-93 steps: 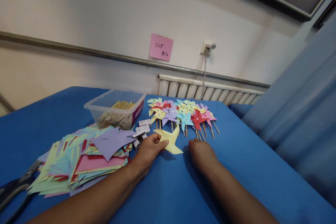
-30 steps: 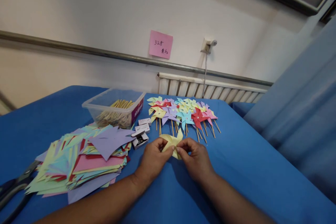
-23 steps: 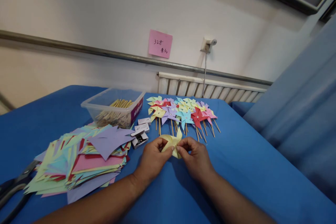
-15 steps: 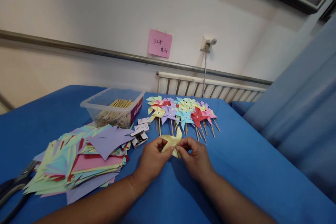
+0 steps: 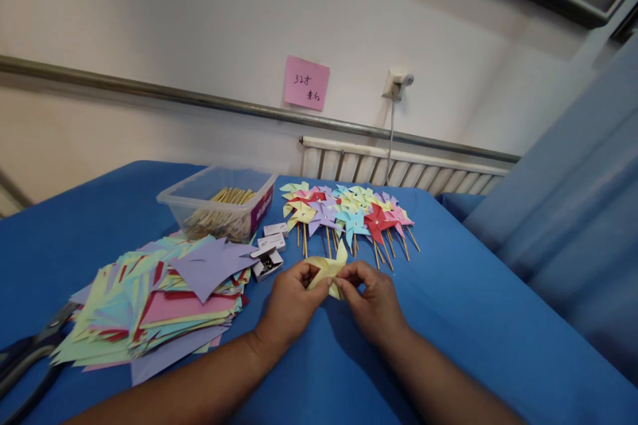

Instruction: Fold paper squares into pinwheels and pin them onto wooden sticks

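Note:
Between my two hands is a pale yellow paper pinwheel, its blades folded in toward the middle. My left hand pinches its left side, thumb near the centre. On the right side my right hand grips it, with thumb and fingers closed at the centre. The fingertips hide the pinwheel's middle, so a pin there cannot be made out. Just beyond my left hand an opened small white box shows dark bits inside. Past my hands lie several finished pinwheels on thin wooden sticks, in several colours.
Left of my hands is a heap of cut coloured paper, with large scissors at its left edge. A clear plastic tub of wooden sticks stands behind it. Blue cloth covers the table; a radiator lies beyond.
The view has shifted very slightly, so everything sits a little further right. Both hands keep the same pinching hold on the yellow pinwheel.

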Motion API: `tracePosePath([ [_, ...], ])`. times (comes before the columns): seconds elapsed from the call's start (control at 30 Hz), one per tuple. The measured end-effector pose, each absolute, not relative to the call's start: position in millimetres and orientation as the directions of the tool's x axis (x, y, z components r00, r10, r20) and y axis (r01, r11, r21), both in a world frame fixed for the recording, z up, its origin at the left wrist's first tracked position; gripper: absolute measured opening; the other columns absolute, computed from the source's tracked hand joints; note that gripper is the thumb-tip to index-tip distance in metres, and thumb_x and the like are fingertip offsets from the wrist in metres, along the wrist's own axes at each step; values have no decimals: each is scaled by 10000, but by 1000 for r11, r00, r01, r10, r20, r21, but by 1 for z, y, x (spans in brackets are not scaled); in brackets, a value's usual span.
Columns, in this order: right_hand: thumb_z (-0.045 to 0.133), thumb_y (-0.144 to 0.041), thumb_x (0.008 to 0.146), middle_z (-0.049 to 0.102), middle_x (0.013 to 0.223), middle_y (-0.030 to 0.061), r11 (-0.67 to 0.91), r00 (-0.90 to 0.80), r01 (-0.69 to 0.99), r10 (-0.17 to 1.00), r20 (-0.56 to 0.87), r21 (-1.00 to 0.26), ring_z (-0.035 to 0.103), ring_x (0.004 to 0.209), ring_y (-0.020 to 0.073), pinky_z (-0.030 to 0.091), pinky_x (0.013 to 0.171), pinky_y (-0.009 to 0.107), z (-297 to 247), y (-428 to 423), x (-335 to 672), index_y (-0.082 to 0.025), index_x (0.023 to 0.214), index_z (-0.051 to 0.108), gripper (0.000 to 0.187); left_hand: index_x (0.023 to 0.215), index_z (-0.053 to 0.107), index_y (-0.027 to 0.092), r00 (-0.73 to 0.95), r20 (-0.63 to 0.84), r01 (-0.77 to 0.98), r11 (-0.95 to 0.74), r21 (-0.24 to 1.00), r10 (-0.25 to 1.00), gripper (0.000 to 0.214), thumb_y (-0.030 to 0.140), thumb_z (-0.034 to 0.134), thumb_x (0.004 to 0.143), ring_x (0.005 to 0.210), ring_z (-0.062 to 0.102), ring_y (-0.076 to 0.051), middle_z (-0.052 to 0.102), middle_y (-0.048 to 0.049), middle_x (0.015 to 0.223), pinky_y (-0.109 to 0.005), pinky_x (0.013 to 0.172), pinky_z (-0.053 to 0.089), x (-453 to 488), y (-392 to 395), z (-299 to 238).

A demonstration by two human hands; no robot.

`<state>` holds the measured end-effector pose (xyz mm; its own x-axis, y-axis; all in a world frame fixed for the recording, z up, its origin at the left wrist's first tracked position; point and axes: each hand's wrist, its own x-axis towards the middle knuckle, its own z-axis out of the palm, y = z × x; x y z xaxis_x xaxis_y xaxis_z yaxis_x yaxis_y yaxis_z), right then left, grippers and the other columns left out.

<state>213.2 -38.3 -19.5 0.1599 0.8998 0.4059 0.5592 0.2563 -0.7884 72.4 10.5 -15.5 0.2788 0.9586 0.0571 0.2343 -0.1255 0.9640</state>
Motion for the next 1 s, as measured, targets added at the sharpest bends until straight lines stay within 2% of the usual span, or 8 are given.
tracePosePath([
  [0.5, 574, -176, 799, 609, 680, -12, 288, 153, 566, 885, 441, -773, 568, 624, 118, 433, 613, 214, -20, -40, 212, -176, 734, 605, 72, 789, 638, 172, 300, 138, 257, -219, 941, 944, 166, 310, 582, 716, 689, 601, -169, 664, -2, 732, -263, 644, 459, 71, 10, -18],
  [1.0, 580, -166, 794, 607, 671, -23, 279, 148, 557, 894, 424, -782, 562, 611, 108, 427, 602, 206, -18, -42, 213, -182, 729, 608, 72, 813, 641, 181, 336, 156, 274, -254, 927, 929, 160, 309, 575, 743, 712, 615, -178, 679, -13, 758, -271, 659, 467, 69, 10, -23],
])
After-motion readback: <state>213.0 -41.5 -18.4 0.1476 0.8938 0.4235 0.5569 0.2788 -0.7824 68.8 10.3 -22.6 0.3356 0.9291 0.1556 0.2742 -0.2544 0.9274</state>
